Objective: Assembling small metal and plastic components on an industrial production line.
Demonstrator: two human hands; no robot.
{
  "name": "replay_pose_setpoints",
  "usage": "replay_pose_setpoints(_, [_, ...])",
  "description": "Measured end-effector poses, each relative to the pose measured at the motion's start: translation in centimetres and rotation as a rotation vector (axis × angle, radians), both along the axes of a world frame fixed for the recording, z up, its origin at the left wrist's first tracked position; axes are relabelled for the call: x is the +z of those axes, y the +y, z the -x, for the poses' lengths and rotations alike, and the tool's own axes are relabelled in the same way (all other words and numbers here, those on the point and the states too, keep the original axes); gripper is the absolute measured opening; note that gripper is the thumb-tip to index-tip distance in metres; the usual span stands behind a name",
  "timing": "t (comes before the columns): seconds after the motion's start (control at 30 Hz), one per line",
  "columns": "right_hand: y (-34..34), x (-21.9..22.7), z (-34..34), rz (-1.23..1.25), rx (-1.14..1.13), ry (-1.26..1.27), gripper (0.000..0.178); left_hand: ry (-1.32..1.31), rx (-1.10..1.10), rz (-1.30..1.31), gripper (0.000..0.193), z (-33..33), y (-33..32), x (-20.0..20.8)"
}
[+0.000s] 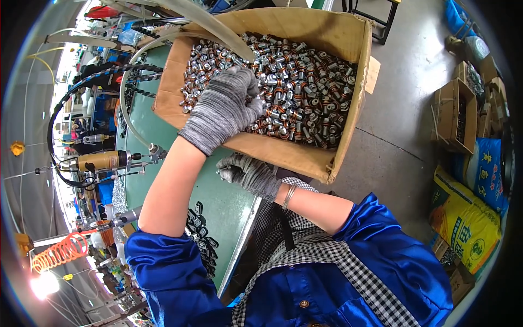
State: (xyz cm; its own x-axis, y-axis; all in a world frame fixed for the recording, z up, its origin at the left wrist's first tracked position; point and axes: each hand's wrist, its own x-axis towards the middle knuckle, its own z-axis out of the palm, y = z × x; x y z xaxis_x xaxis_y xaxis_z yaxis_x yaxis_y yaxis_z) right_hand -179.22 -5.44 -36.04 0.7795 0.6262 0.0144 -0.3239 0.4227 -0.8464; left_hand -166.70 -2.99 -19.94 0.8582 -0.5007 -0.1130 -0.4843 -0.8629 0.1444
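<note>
A cardboard box (305,158) full of small silver metal fittings (294,82) with orange-brown rings stands at the far side of the bench. My left hand (226,106), in a grey striped knit glove, reaches over the near wall into the box. Its fingers curl down at the fittings, with the thumb drawn in; whatever lies between them is hidden. Just beyond those fingers ends a thick translucent hose (218,24). Below the near wall, my right hand (250,175) is gloved alike and closed above the green bench (147,185). What its fingertips hold is too small to tell.
Several black parts (201,234) lie on the bench beside my left forearm. At the left are a brass-coloured air tool (103,160), an orange coiled hose (60,253) and black cables. Cardboard boxes (455,114) and a yellow sack (463,220) sit on the floor at right.
</note>
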Motion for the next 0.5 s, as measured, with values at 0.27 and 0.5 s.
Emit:
replay_pose_setpoints(0.27, [-0.4, 0.6, 0.0, 0.154, -0.118, -0.146, 0.025, -0.234, 0.004, 0.157, 0.017, -0.1, 1.9, 0.2])
replay_pose_setpoints(0.5, [-1.4, 1.6, -0.2, 0.197, -0.032, -0.157, 0.030, -0.263, -0.058, 0.082, 0.013, -0.8, 1.1, -0.6])
